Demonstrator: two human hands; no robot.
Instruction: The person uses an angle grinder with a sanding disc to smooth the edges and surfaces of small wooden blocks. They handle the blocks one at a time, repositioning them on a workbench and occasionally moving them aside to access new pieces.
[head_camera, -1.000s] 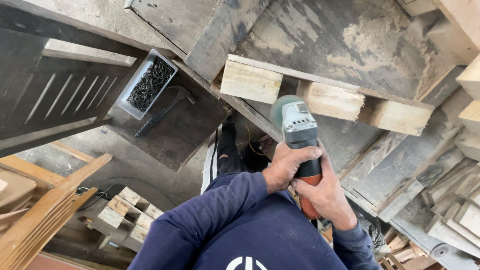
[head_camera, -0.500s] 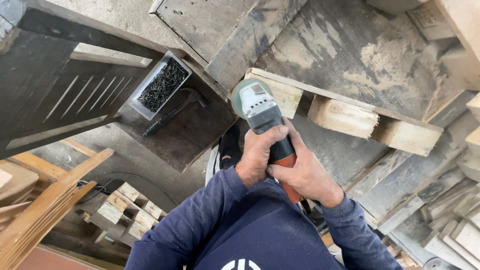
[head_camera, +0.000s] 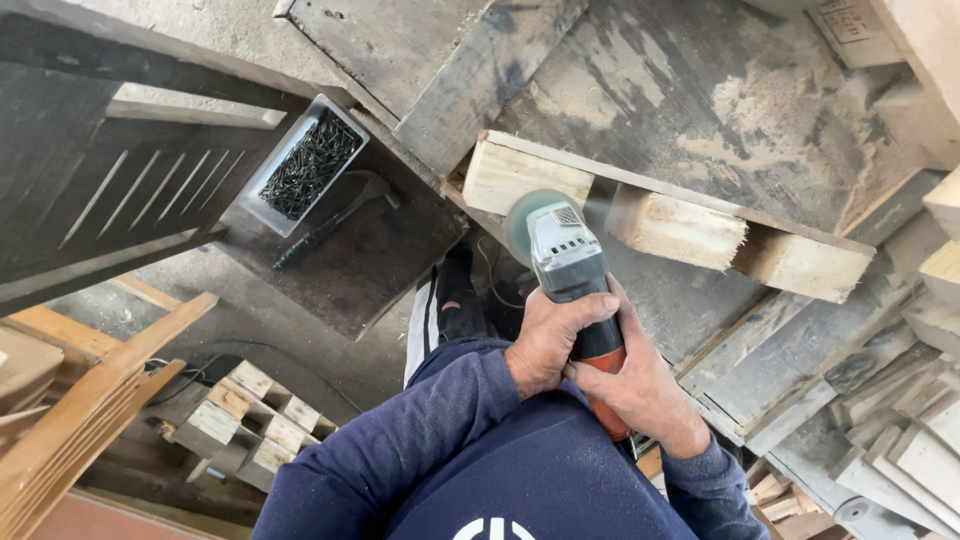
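Change: your grinder (head_camera: 568, 268) has slid left along the pallet (head_camera: 670, 215) since the earlier frames, from the middle block toward the gap beside the left block (head_camera: 525, 175).
Left hand: your left hand (head_camera: 550, 340) is closed around the grinder body just behind the grey head, fingers wrapped over the top, probably to steer the nose.
Right hand: your right hand (head_camera: 635, 385) is clenched around the orange rear handle, close behind the left, seemingly to steady the tail end.
Grinder: you hold it pointing away from you, its disc blurred and at the pallet's lower edge between two blocks; I cannot tell whether it touches the wood.
Pallet: it lies flat on darker boards, pale block ends facing you, so the edge is within reach.
Further out: a tray of dark nails (head_camera: 308, 165) sits on a dark board to the left, with a hammer (head_camera: 335, 220) lying just beside it, well apart from your hands.
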